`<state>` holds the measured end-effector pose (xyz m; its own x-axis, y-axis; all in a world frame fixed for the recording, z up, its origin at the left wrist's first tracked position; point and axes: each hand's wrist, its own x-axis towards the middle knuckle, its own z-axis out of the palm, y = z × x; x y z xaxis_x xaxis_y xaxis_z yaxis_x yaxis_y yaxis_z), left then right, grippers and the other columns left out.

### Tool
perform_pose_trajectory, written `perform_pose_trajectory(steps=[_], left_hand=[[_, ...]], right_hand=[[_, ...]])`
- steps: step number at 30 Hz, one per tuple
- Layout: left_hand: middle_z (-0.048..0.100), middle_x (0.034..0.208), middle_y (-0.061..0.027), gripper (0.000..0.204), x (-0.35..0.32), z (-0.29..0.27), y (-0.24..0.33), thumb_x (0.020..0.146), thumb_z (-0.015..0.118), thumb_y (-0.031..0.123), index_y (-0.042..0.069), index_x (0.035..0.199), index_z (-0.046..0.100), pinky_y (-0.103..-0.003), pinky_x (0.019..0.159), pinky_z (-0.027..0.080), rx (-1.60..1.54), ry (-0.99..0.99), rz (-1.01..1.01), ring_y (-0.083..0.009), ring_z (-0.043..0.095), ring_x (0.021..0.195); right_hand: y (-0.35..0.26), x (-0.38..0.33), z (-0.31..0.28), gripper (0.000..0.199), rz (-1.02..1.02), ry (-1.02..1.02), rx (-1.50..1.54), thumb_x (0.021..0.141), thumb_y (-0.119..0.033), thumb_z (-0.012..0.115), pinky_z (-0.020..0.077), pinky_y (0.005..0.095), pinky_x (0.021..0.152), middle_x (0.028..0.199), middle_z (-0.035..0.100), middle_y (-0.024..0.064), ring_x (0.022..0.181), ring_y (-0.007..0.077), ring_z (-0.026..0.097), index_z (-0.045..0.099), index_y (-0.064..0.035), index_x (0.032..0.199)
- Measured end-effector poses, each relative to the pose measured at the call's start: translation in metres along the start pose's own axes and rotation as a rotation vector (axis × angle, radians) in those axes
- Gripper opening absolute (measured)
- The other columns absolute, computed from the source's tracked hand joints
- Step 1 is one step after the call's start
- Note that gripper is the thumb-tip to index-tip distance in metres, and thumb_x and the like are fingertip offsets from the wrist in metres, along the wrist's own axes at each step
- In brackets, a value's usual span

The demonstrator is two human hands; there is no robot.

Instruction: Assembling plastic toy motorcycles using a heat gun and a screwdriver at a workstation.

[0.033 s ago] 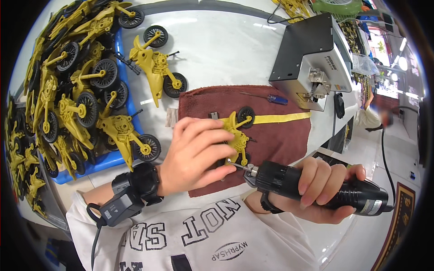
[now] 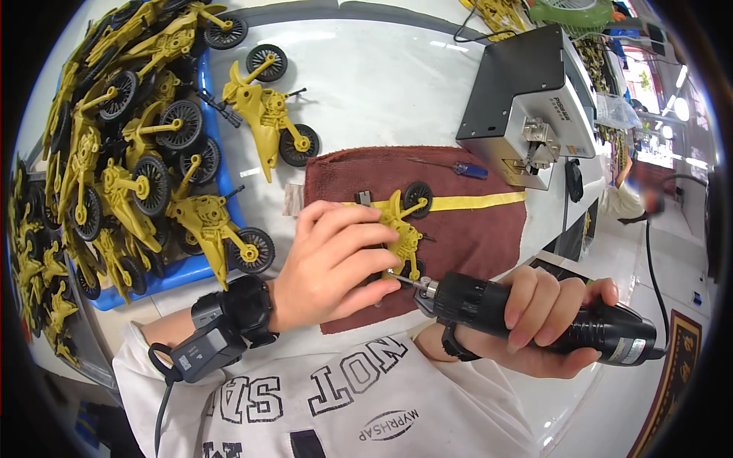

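Observation:
On a dark red cloth lies a yellow toy motorcycle with black wheels. My left hand bends over its near left side, fingers closed on it, and hides part of the body and the lower wheel. In my right hand is a black electric screwdriver, gripped round its body and pointing left. Its thin metal bit reaches the near end of the toy, beside my left thumb and forefinger. Whether a screw sits at the tip is too small to tell.
A blue tray at left is heaped with similar motorcycles. Another toy motorcycle lies beyond the cloth. A blue-handled screwdriver rests on the cloth's far side. At the right stands a boxy grey-black machine; a cable hangs behind the electric screwdriver.

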<state>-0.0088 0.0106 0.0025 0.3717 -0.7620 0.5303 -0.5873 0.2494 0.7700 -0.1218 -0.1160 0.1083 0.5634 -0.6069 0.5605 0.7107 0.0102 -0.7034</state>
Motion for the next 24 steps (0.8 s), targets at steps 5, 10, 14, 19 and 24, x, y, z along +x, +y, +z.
perform_pose_trajectory(steps=[5, 10, 14, 19, 24], left_hand=[[0.062, 0.100, -0.0038, 0.023, -0.002, 0.001, 0.000, 0.064, 0.074, 0.011, 0.010, 0.085, 0.062, -0.041, 0.085, 0.036, -0.032, 0.020, -0.035, -0.0266, 0.054, 0.101], [0.061, 0.096, -0.0029, 0.021, -0.001, -0.001, -0.005, 0.064, 0.074, 0.011, 0.011, 0.081, 0.062, -0.041, 0.084, 0.036, -0.037, 0.022, -0.028, -0.0260, 0.054, 0.100], [0.060, 0.097, -0.0029, 0.019, -0.001, -0.006, -0.005, 0.066, 0.073, 0.013, 0.011, 0.081, 0.062, -0.042, 0.083, 0.036, 0.003, 0.020, -0.031, -0.0256, 0.054, 0.100], [0.056, 0.097, -0.0030, 0.020, -0.004, -0.003, 0.000, 0.071, 0.072, 0.019, 0.011, 0.085, 0.060, -0.042, 0.086, 0.035, -0.017, 0.035, -0.023, -0.0242, 0.053, 0.101], [0.055, 0.096, -0.0043, 0.014, -0.005, 0.003, 0.005, 0.077, 0.068, 0.016, 0.008, 0.084, 0.058, -0.042, 0.088, 0.034, -0.107, 0.080, -0.040, -0.0256, 0.050, 0.103]], right_hand=[[0.000, -0.004, -0.004, 0.053, -0.060, 0.053, -0.044, 0.091, -0.033, 0.053, 0.0460, 0.0300, 0.047, 0.067, 0.051, 0.0062, 0.048, 0.0172, 0.052, 0.028, -0.0040, 0.127], [0.001, -0.002, 0.000, 0.052, -0.076, 0.079, -0.044, 0.091, -0.033, 0.053, 0.0448, 0.0300, 0.048, 0.067, 0.050, 0.0059, 0.049, 0.0172, 0.052, 0.029, -0.0040, 0.127], [0.003, 0.001, 0.003, 0.051, -0.084, 0.075, -0.036, 0.091, -0.032, 0.054, 0.0438, 0.0290, 0.047, 0.066, 0.049, 0.0057, 0.048, 0.0166, 0.050, 0.029, -0.0036, 0.126], [0.002, -0.001, 0.007, 0.049, -0.042, 0.074, -0.032, 0.089, -0.027, 0.055, 0.0364, 0.0260, 0.052, 0.067, 0.042, 0.0037, 0.049, 0.0118, 0.042, 0.033, 0.0021, 0.122], [-0.007, -0.004, 0.004, 0.049, -0.067, 0.154, -0.121, 0.088, -0.025, 0.054, 0.0371, 0.0256, 0.052, 0.066, 0.040, 0.0034, 0.046, 0.0116, 0.040, 0.033, 0.0025, 0.122]])
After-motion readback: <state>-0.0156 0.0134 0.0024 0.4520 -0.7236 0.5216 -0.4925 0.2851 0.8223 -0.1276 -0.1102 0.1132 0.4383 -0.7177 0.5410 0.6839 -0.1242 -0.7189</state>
